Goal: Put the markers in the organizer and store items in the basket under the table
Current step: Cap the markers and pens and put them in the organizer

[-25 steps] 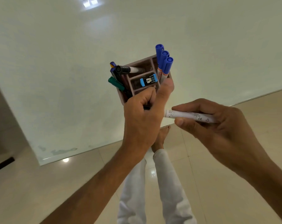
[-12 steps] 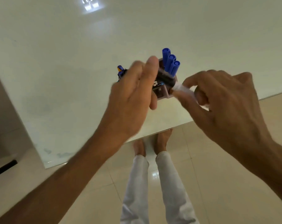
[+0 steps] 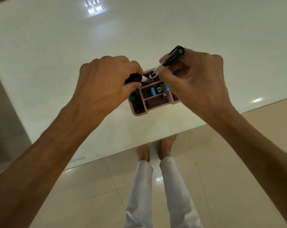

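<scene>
Both hands grip black-capped markers over organizer (image 3: 153,102) on tabletop (image 3: 57,63): R hand (image 3: 193,83) w/ marker (image 3: 168,62) tilted, L hand (image 3: 105,86) w/ marker (image 3: 136,78); crowded slots could jam tips, tipping organizer.

Tiled-floor room (image 3: 96,191), glossy white table (image 3: 57,46)

Pink plastic compartmented organizer (image 3: 140,112) upright on white table. Black-capped white marker (image 3: 169,60) tilted, lower end in back compartment. Second black-capped white marker (image 3: 137,78) lying at left rim. Green-capped marker (image 3: 132,96) in left slot.
</scene>
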Tool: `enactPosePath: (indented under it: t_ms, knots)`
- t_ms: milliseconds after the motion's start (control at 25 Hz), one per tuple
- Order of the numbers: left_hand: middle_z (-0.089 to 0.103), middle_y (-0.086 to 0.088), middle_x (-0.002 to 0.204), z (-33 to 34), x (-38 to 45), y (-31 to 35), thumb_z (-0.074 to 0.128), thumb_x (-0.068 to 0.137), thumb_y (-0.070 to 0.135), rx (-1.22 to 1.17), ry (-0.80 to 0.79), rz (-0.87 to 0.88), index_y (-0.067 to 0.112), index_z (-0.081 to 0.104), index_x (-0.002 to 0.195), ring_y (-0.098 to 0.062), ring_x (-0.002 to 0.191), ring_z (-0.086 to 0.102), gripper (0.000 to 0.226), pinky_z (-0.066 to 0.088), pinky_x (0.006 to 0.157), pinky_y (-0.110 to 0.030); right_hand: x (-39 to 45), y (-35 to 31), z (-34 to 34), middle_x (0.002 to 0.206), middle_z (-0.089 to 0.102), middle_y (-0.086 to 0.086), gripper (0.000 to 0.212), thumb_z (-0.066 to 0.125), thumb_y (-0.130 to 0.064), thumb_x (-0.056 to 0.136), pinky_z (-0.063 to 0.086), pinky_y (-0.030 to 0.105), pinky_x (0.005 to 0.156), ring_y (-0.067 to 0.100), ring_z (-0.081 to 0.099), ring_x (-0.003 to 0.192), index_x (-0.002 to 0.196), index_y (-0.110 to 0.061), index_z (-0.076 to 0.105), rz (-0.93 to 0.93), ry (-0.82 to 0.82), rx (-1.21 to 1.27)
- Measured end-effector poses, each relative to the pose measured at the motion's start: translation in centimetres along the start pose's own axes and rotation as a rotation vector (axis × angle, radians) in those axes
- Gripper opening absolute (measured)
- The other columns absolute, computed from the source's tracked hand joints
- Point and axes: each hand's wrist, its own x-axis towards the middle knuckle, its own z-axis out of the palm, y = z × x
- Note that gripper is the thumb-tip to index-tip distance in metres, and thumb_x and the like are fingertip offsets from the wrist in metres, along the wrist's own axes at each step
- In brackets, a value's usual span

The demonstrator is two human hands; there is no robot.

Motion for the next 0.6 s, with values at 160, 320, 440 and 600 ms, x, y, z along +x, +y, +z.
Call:
enactPosePath:
  t_ms: [160, 320, 440, 600]
  knots:
    - [0.073, 0.009, 0.108, 0.5, -0.1, -0.7, 0.062, 0.1, 0.05, -0.064, 0.067, 0.005, 0.037, 0.07, 0.124, -0.014, 0.085, 0.053, 0.029, 0.042, 0.073, -0.034, 0.8, 0.3, 0.6, 0.081, 0.074, -0.014, 0.019, 0.07, -0.036, 0.094, 0.055, 0.009, 0.069, -0.002, 0.069, 0.07, 0.104, -0.022, 0.077, -0.03, 0.058, -0.029]
    - [0.071, 0.011, 0.109, 0.9, -0.3, -1.0, 0.061, 0.1, 0.049, -0.101, 0.07, 0.015, 0.037, 0.069, 0.122, -0.011, 0.083, 0.051, 0.026, 0.042, 0.073, -0.033, 0.7, 0.5, 0.1, 0.079, 0.069, -0.02, 0.022, 0.069, -0.041, 0.095, 0.05, 0.006, 0.069, -0.007, 0.063, 0.067, 0.108, -0.024, 0.075, -0.034, 0.061, -0.064]
    - [0.07, 0.013, 0.107, 1.1, -0.3, -1.2, 0.062, 0.099, 0.049, -0.135, 0.085, 0.022, 0.038, 0.07, 0.118, -0.011, 0.081, 0.051, 0.024, 0.041, 0.073, -0.032, 0.1, 1.1, -1.0, 0.084, 0.066, -0.015, 0.026, 0.061, -0.036, 0.099, 0.046, 0.006, 0.066, -0.006, 0.061, 0.068, 0.118, -0.02, 0.07, -0.009, 0.178, -0.041]
    - [0.068, 0.015, 0.112, 1.3, -0.7, -1.7, 0.065, 0.095, 0.054, -0.177, 0.084, 0.012, 0.041, 0.067, 0.12, -0.009, 0.079, 0.054, 0.029, 0.047, 0.074, -0.034, -1.6, 3.9, -1.7, 0.105, 0.071, -0.006, 0.03, 0.058, -0.027, 0.099, 0.054, 0.017, 0.071, -0.002, 0.067, 0.079, 0.128, -0.021, 0.063, 0.263, 0.09, -0.044]
